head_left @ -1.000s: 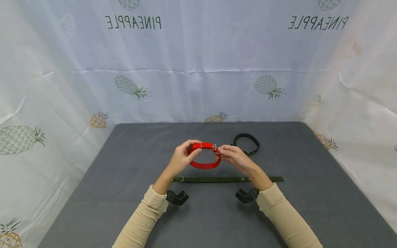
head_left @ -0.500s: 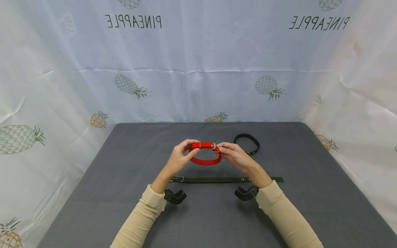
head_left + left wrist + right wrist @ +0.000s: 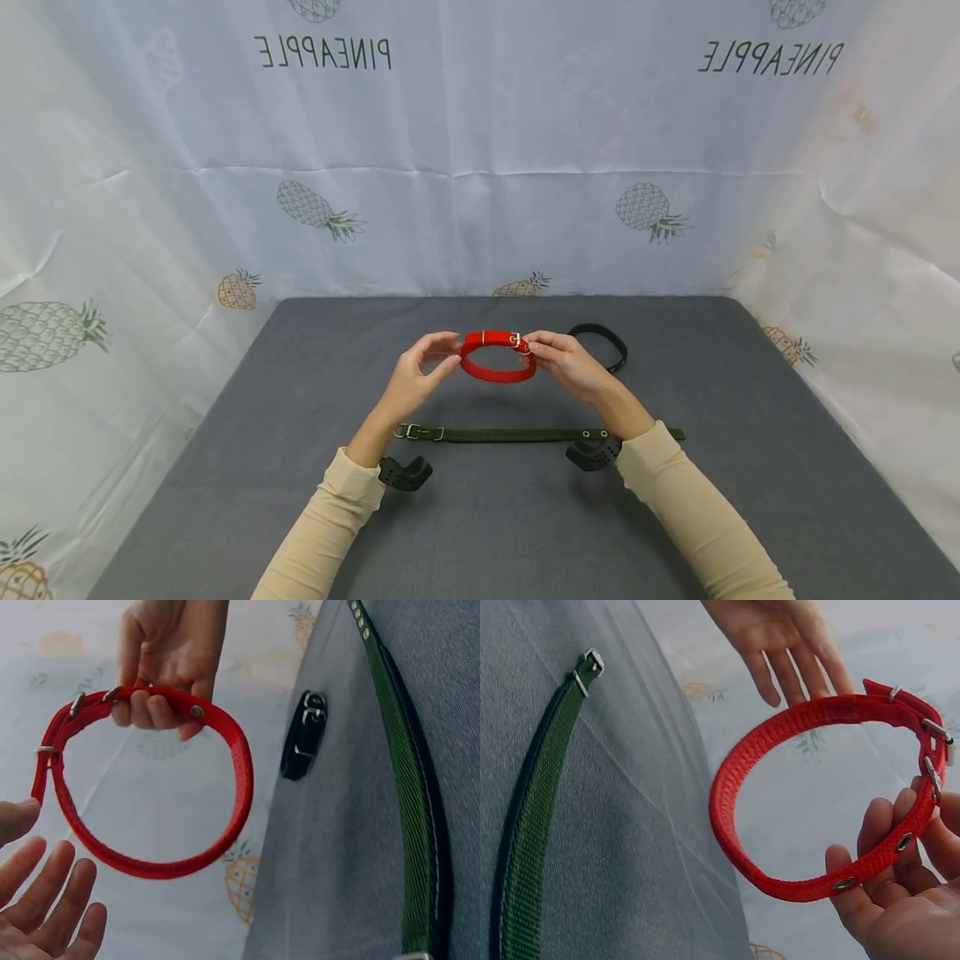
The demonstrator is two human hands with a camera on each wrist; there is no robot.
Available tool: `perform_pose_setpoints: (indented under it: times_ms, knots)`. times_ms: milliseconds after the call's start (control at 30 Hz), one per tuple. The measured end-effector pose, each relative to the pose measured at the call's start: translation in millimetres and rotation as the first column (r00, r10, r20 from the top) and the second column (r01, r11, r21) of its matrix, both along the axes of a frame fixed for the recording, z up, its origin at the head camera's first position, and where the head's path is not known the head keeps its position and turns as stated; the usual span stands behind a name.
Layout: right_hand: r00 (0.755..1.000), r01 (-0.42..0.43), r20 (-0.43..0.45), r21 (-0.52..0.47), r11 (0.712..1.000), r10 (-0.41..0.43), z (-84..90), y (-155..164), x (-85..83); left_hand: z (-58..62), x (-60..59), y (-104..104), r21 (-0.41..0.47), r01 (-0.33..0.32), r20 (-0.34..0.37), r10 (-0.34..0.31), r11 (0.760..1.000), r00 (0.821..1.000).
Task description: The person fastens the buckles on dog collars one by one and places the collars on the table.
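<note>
A red buckled collar (image 3: 498,376), closed into a loop, is held up above the table. My right hand (image 3: 573,371) pinches it beside the metal buckle, with the fingers curled round the band in the right wrist view. My left hand (image 3: 408,382) is at the loop's left end. Its fingers (image 3: 64,900) are spread and loose, while the thumb lies right at the strap's tip. Below the hands a green collar (image 3: 510,435) lies stretched out flat, eyelets to the right and buckle to the left. A black collar (image 3: 619,343), looped, sits behind my right hand, which partly covers it.
The grey table (image 3: 315,350) reaches back to a white curtain (image 3: 480,125) printed with pineapples, which also hangs at both sides. Black wrist-worn devices (image 3: 406,475) project inward below each wrist.
The red collar has risen slightly. My left hand has loosened from the band and drawn a little to the left. My right hand keeps its pinch and has lifted slightly.
</note>
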State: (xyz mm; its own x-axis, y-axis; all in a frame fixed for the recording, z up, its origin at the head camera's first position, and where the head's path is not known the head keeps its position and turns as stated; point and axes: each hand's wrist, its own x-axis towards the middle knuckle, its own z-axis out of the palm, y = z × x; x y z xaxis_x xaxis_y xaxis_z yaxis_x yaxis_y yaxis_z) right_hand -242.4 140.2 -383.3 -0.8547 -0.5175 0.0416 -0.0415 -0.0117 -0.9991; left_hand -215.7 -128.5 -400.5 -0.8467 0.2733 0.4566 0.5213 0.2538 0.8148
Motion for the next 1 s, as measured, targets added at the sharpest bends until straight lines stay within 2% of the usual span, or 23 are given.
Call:
perform_pose_setpoints:
  times_ms: [233,433,667,767,867,1000]
  knots:
    - [0.996,0.075,-0.052,0.069,0.995,-0.071,-4.5,-2,-8.3,-3.7,2.6,-8,-0.006,-0.026,0.056,0.026,1.000,0.998]
    - [0.989,0.132,-0.087,0.103,0.986,-0.123,-11.2,-3,-15.6,-12.4,4.1,-14,-0.024,-0.027,0.076,0.029,0.999,0.997]
    - [0.975,0.190,-0.151,0.191,0.963,-0.162,-17.1,-7,-22.0,-20.8,4.5,-22,-0.087,-0.039,0.131,0.050,0.995,0.990]
    - [0.969,0.220,-0.156,0.195,0.956,-0.191,-20.0,-8,-25.3,-24.3,5.2,-25,-0.132,-0.035,0.158,0.056,0.991,0.986]
    - [0.958,0.258,-0.179,0.199,0.946,-0.224,-23.6,-10,-28.4,-28.9,6.0,-27,-0.177,-0.022,0.182,0.055,0.984,0.982]
    - [0.933,0.312,-0.258,0.236,0.920,-0.251,-29.3,-12,-33.2,-35.1,6.2,-29,-0.205,-0.004,0.213,0.048,0.979,0.976]
